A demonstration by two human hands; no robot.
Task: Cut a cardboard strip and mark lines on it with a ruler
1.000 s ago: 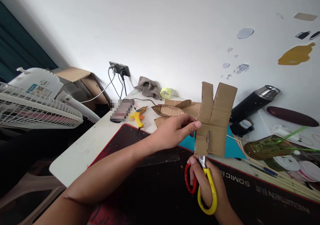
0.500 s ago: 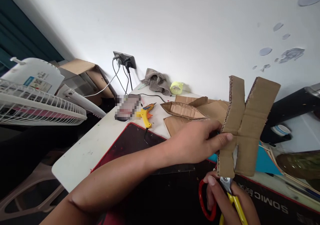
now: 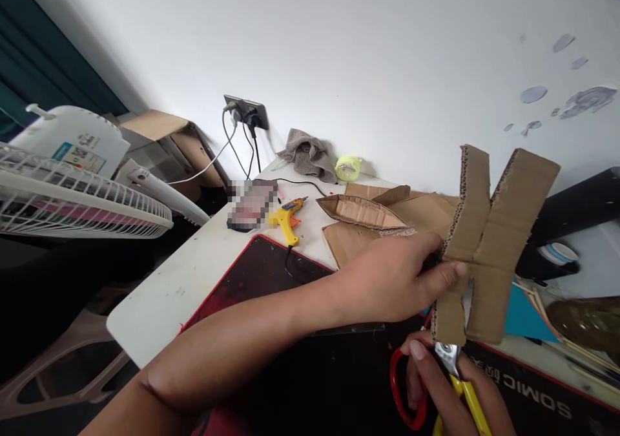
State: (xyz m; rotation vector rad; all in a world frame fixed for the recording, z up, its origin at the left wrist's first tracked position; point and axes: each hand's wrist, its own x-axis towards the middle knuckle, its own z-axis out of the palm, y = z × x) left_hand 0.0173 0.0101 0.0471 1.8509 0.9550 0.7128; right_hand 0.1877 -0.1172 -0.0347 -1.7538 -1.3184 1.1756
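Note:
My left hand [image 3: 407, 278] pinches the left edge of a brown cardboard piece [image 3: 498, 249], thumb in front and fingers behind. The piece stands upright, with a V-shaped gap at its top and a slit rising from its bottom edge. Below it, my right hand [image 3: 450, 384] grips a pair of scissors [image 3: 467, 394] with red and yellow handles. Their blades lie in the lower slit, one showing through it and the other hidden by the cardboard. Behind my left hand, a boat-shaped cardboard form [image 3: 361, 212] rests on flat cardboard [image 3: 339, 245].
A yellow glue gun [image 3: 288, 223] lies beside a blurred phone-like object [image 3: 252, 207]. A grey cloth [image 3: 310, 155] and a yellow tape roll [image 3: 347, 167] sit against the wall. At left stands a white fan [image 3: 87, 190]. A dark mat [image 3: 252, 281] covers much of the table.
The whole view has shifted slightly, so the table things and both hands appear a little further right. Both hands keep their holds, and the scissors remain in the lower slit.

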